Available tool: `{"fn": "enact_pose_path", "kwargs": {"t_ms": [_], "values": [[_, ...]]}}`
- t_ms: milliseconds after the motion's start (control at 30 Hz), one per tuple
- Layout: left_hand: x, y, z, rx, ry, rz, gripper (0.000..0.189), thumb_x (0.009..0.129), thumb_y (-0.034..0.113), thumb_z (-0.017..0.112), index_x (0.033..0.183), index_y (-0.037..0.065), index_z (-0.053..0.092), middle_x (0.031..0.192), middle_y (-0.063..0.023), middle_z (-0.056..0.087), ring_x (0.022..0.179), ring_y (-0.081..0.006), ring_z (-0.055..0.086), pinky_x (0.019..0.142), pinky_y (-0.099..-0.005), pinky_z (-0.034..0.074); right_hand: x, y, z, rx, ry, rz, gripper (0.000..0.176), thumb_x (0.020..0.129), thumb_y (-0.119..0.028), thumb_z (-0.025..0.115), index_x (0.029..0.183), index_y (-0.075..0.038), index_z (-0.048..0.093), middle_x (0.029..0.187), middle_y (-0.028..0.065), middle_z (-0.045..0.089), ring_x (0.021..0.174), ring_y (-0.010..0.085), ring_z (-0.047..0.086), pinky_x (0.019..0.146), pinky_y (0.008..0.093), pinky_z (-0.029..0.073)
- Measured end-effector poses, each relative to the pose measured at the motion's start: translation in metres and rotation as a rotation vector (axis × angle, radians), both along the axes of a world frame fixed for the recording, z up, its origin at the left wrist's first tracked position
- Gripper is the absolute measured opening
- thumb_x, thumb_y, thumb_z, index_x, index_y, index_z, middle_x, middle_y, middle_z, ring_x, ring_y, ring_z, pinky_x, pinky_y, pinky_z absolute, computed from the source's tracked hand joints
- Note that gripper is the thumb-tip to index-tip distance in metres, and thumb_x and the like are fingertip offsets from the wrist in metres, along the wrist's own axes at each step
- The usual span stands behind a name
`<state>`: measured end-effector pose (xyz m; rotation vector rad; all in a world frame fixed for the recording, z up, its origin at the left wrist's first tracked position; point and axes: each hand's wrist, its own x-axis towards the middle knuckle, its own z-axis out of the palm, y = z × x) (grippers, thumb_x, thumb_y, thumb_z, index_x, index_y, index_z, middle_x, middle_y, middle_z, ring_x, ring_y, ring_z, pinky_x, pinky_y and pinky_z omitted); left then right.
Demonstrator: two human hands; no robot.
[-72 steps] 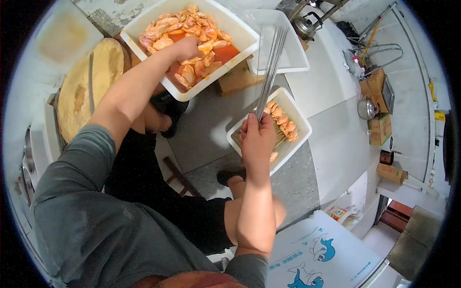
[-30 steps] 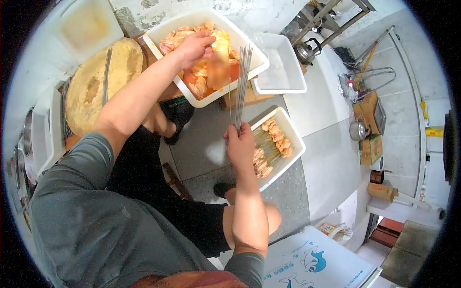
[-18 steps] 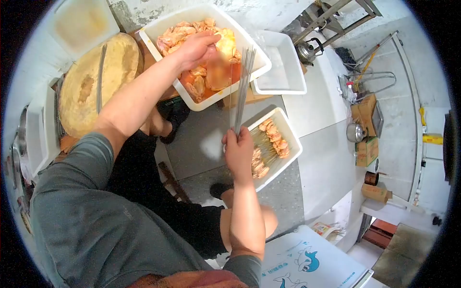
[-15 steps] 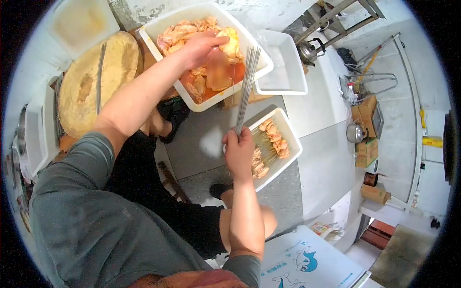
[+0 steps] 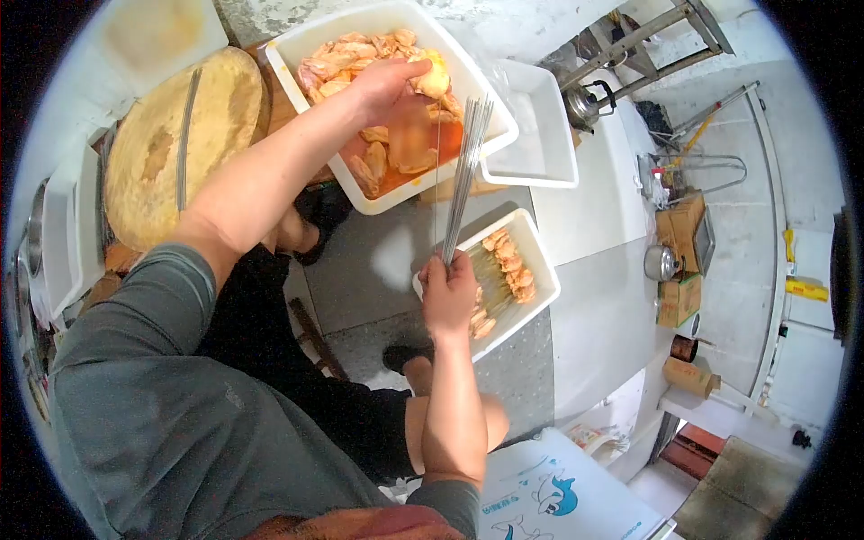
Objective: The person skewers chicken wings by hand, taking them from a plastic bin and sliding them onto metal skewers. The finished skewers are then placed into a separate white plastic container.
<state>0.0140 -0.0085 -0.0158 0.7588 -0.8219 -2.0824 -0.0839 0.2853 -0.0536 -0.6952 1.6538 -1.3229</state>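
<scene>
My left hand is over a white tub of raw meat pieces in reddish liquid. Its fingers grip a yellowish meat piece, and its underside is blurred. Lower down, my right hand is closed around a bundle of thin metal skewers pointing up. One skewer stands apart from the bundle on its left. Just right of that hand, a smaller white tray holds skewered meat.
A round wooden board with skewers lying across it is at the left. Another white tub sits beside the meat tub. Kettles and cardboard boxes are on the right. A printed white lid is below.
The view has shifted slightly. The yellowish piece in my left hand looks rounder and more gathered. My right hand still grips the skewers, which have spread a little at their tips.
</scene>
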Motion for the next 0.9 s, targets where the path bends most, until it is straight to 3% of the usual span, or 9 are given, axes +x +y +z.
{"fn": "enact_pose_path", "kwargs": {"t_ms": [300, 400, 500, 600, 700, 867, 900], "values": [[0.001, 0.005, 0.006, -0.095, -0.047, -0.011, 0.038, 0.092, 0.012, 0.059, 0.120, -0.008, 0.042, 0.111, -0.0111, 0.059, 0.097, -0.0210, 0.063, 0.085, -0.0315, 0.054, 0.001, 0.001, 0.006, -0.025, 0.033, 0.011, 0.011, 0.091, -0.008, 0.052, 0.094, 0.002, 0.052, 0.071, 0.0057, 0.056, 0.065, 0.0116, 0.054, 0.060, 0.0256, 0.044], [-0.002, 0.020, 0.017, -0.081, -0.170, 0.092, 0.050, 0.087, 0.018, 0.067, 0.125, -0.004, 0.043, 0.110, -0.0075, 0.059, 0.091, -0.0154, 0.061, 0.081, -0.0263, 0.053, 0.001, 0.000, 0.006, -0.036, 0.010, 0.011, 0.010, 0.091, -0.007, 0.051, 0.094, 0.002, 0.052, 0.070, 0.0052, 0.055, 0.064, 0.0114, 0.053, 0.060, 0.0253, 0.043], [0.003, 0.024, 0.029, -0.117, -0.171, -0.013, 0.060, 0.085, 0.021, 0.070, 0.129, -0.004, 0.038, 0.106, -0.0049, 0.057, 0.082, -0.0113, 0.060, 0.070, -0.0247, 0.051, 0.003, -0.002, 0.006, -0.041, -0.004, -0.008, 0.009, 0.091, -0.007, 0.051, 0.094, 0.002, 0.052, 0.070, 0.0046, 0.055, 0.064, 0.0110, 0.052, 0.060, 0.0249, 0.043], [-0.002, 0.018, 0.020, -0.125, -0.141, 0.015, 0.061, 0.084, 0.023, 0.072, 0.128, -0.003, 0.039, 0.096, -0.0016, 0.057, 0.067, -0.0072, 0.055, 0.059, -0.0225, 0.046, 0.002, -0.004, 0.007, -0.010, -0.003, -0.011, 0.009, 0.091, -0.007, 0.051, 0.094, 0.002, 0.052, 0.070, 0.0039, 0.054, 0.064, 0.0106, 0.052, 0.059, 0.0246, 0.042], [0.000, 0.022, 0.027, -0.106, -0.195, 0.015, 0.043, 0.089, 0.014, 0.064, 0.123, -0.002, 0.042, 0.112, -0.0089, 0.058, 0.096, -0.0186, 0.063, 0.087, -0.0292, 0.053, 0.004, -0.006, 0.011, 0.006, -0.036, -0.016, 0.009, 0.091, -0.007, 0.051, 0.094, 0.002, 0.053, 0.069, 0.0036, 0.054, 0.063, 0.0103, 0.051, 0.058, 0.0244, 0.042], [0.004, 0.007, 0.014, -0.069, -0.172, -0.014, 0.043, 0.089, 0.017, 0.065, 0.122, -0.002, 0.044, 0.110, -0.0082, 0.059, 0.098, -0.0192, 0.062, 0.086, -0.0298, 0.053, 0.004, -0.008, 0.009, -0.004, -0.032, -0.017, 0.010, 0.091, -0.008, 0.051, 0.094, 0.002, 0.053, 0.069, 0.0036, 0.054, 0.063, 0.0103, 0.051, 0.058, 0.0243, 0.042], [0.004, 0.008, 0.016, -0.066, -0.161, 0.002, 0.040, 0.088, 0.018, 0.066, 0.117, 0.000, 0.045, 0.103, -0.0063, 0.057, 0.089, -0.0172, 0.058, 0.082, -0.0284, 0.052, 0.005, -0.008, 0.010, -0.008, -0.030, -0.019, 0.010, 0.091, -0.008, 0.051, 0.094, 0.002, 0.053, 0.069, 0.0036, 0.054, 0.063, 0.0102, 0.051, 0.057, 0.0244, 0.042]]}}
